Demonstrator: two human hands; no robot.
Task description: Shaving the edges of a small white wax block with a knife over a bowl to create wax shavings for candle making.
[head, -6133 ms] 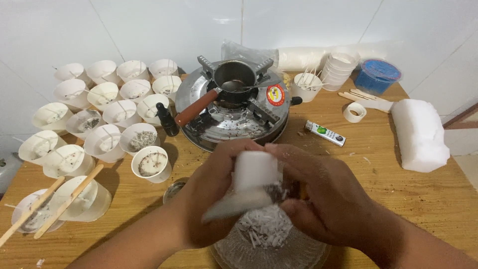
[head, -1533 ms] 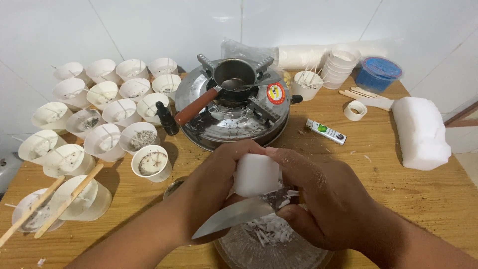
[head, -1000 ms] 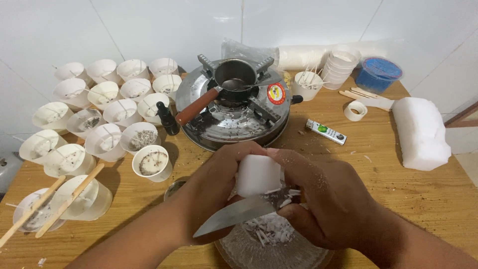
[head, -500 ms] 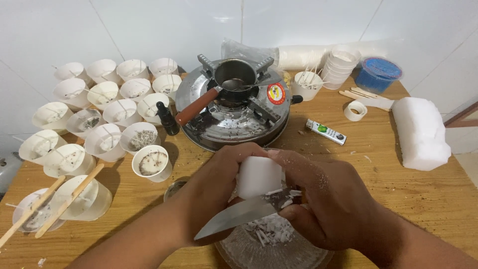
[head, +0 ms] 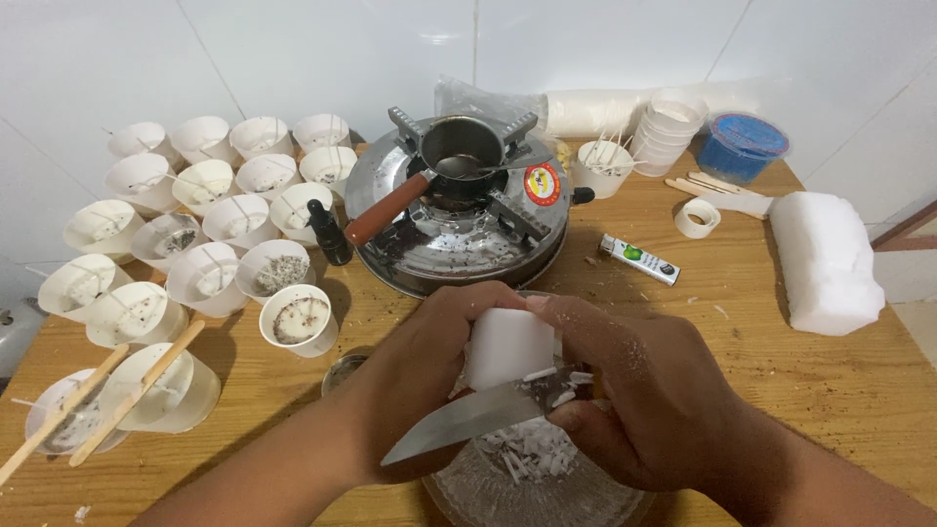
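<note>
- Gripping the white wax block (head: 509, 347), our left hand (head: 429, 376) steadies it over the glass dish (head: 595, 498).
- Our right hand (head: 649, 400) clenches the knife (head: 468, 418), blade against the block's lower edge.
- White shavings (head: 527, 451) lie in the dish below.

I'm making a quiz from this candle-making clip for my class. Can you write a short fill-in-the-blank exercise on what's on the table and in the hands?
1. The right hand holds a ____ against the white block.
2. White shavings drop into a ____ bowl under the hands.
3. The small pot on the stove has a ____ handle.
4. Two wooden sticks lie across paper ____ at the left.

Missing words: knife; glass; wooden; cups
</note>
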